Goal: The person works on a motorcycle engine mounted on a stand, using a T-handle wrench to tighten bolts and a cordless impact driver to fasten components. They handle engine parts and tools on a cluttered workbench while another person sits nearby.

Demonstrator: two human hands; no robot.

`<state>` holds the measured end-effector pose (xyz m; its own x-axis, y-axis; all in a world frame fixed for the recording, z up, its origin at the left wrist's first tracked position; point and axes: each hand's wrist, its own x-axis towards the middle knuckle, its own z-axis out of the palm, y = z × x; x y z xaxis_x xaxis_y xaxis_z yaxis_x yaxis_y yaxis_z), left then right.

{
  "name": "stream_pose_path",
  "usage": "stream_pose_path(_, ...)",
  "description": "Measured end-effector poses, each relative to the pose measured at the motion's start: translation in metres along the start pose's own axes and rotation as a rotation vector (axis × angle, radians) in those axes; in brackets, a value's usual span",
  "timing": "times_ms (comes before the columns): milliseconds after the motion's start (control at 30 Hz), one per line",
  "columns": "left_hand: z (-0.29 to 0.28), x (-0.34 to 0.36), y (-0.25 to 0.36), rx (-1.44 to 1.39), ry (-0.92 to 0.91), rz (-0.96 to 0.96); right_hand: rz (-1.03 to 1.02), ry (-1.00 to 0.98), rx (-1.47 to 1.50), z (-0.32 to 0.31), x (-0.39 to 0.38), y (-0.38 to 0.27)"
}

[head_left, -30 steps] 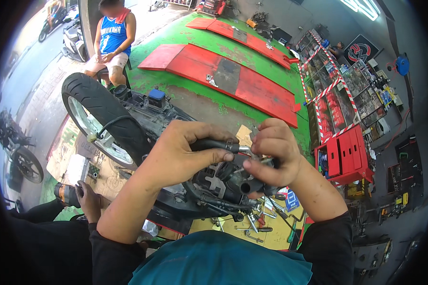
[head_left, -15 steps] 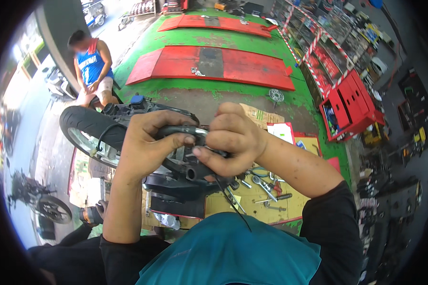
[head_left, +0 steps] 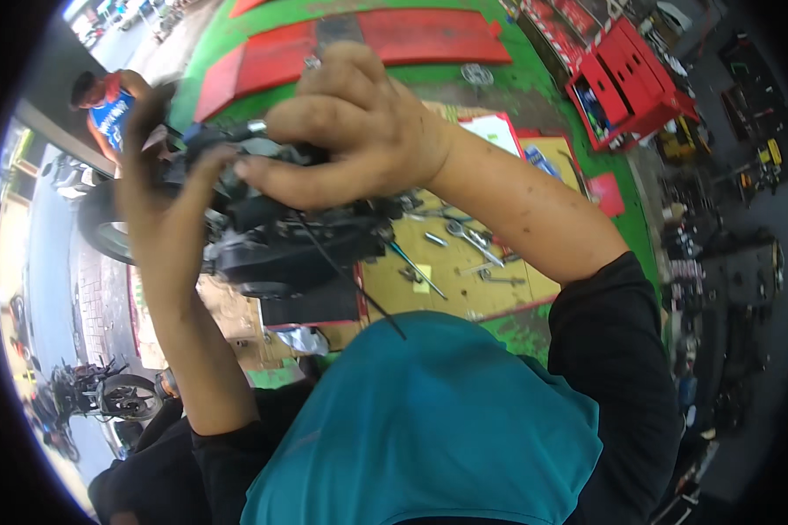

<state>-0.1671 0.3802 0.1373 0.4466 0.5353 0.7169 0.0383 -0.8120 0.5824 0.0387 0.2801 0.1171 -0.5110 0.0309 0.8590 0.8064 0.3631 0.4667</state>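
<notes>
My left hand (head_left: 162, 188), blurred by motion, is raised at the left with its fingers up and its thumb apart from them. Its thumb tip comes close to my right thumb. My right hand (head_left: 346, 131) is closed, fingers curled and thumb stretched left; what it grips is hidden behind the fingers. A small silver end (head_left: 256, 127) shows beside its index finger. Below this hand a thin black strip (head_left: 350, 278) slants down toward my teal shirt. Behind both hands lies a black motorcycle engine unit (head_left: 276, 258) with a wheel (head_left: 105, 223) at its left.
Cardboard (head_left: 499, 297) on the floor carries a ratchet (head_left: 473, 238), a socket (head_left: 435, 238) and other tools. A red tool cabinet (head_left: 626, 83) stands at the right, a red ramp (head_left: 411, 37) beyond. A seated person (head_left: 112, 109) is at the far left, a motorcycle (head_left: 105, 394) lower left.
Both hands have moved left and up in the picture, and my left hand has parted from the dark tube it held. The whole view has tipped downward.
</notes>
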Motion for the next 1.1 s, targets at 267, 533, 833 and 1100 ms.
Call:
stream_pose_path(267,0.05,-0.112,0.052,-1.491,-0.051,-0.387,0.03,-0.117,0.111,-0.025,-0.009,-0.03)
stream_pose_path(533,0.08,-0.054,0.094,-1.024,0.44,-0.667,0.087,-0.428,0.38,-0.058,0.009,0.003)
stream_pose_path(833,0.051,-0.038,0.06,-1.038,0.429,-0.711,1.039,-0.363,0.199,-0.187,-0.125,0.107)
stream_pose_path(1100,0.049,-0.064,0.042,-1.235,0.141,-0.471,1.973,-0.968,0.179,-0.183,-0.425,-0.027)
